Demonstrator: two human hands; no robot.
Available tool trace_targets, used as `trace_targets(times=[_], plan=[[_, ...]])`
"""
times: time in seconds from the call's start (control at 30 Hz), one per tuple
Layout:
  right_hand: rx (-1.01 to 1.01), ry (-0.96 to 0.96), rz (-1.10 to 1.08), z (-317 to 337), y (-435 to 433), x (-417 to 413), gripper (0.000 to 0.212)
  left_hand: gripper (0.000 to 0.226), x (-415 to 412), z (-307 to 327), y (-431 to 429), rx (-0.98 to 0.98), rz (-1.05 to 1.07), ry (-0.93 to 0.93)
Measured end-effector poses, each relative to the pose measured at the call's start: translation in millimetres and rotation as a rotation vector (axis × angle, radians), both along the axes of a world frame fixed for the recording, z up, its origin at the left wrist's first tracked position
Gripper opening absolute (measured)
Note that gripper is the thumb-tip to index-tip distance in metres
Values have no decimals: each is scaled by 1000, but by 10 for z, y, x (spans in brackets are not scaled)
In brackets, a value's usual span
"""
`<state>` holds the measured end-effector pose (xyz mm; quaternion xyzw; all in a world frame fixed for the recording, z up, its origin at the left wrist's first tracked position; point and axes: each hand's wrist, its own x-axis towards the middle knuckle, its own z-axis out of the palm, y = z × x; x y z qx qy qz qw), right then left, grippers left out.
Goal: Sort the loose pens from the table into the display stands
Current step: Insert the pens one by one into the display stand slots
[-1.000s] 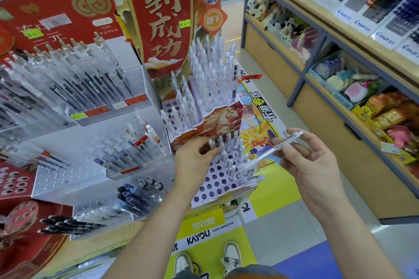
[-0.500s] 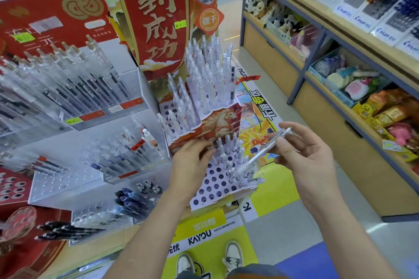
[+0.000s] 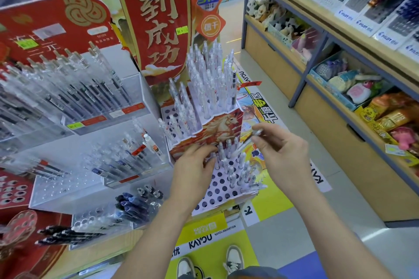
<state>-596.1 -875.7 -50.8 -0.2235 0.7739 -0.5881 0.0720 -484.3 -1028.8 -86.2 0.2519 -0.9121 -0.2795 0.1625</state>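
A stepped white display stand (image 3: 223,186) with round holes holds many clear pens in its upper tiers and several in the lowest tier. My right hand (image 3: 283,158) pinches one clear pen (image 3: 246,144), which slants down to the left over the lowest tier's pens. My left hand (image 3: 192,167) rests against the red horse-printed front (image 3: 217,129) of the middle tier, fingers curled at the edge of the lowest tier; whether it holds anything is hidden.
Clear acrylic trays (image 3: 90,106) of pens stand to the left, with dark pens (image 3: 68,236) lying at the table's front. A tall red sign (image 3: 154,18) rises behind the stand. Wooden shelves (image 3: 340,120) of toys and snacks line the right side of the aisle.
My right hand has moved left and down with the pen, bringing its tip over the lowest tier. My left hand has stayed at the stand's front.
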Motion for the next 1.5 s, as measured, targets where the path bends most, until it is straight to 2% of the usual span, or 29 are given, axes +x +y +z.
trace_targets(times=[0.07, 0.2, 0.3, 0.47, 0.53, 0.73, 0.83, 1.0, 1.13, 1.27, 1.37, 1.43, 1.5], plan=[[115, 81, 33, -81, -37, -2, 18, 19, 5, -9, 57, 30, -28, 58], [292, 242, 68, -222, -83, 27, 19, 21, -7, -72, 101, 15, -88, -26], [391, 253, 104, -311, -108, 11, 21, 20, -14, -73, 107, 25, -94, -33], [572, 285, 154, -371, -161, -13, 21, 20, -5, -67, 115, 149, -34, -11], [599, 335, 130, -383, -179, -26, 20, 20, 2, -62, 122, 173, -24, -3], [699, 295, 128, -374, -261, -30, 23, 23, -50, 87, 188, 257, -36, 36], [722, 343, 140, -374, -289, -34, 25, 24, -82, 138, 198, 288, -32, 4], [635, 490, 231, -411, -307, -76, 18, 24, -26, 79, 150, 432, 70, 14], [695, 579, 255, -423, -335, -97, 17, 24, 43, 56, 121, 466, 101, 24], [798, 389, 233, -382, -371, -121, 25, 24, 77, 57, 105, 490, 129, 30], [854, 364, 224, -386, -377, -125, 31, 25, 94, 81, 105, 491, 133, 15], [835, 316, 233, -388, -349, -113, 34, 24, 140, 131, 116, 489, 130, 19], [734, 311, 197, -355, -292, -103, 33, 25, 235, 243, 119, 487, 137, 52]])
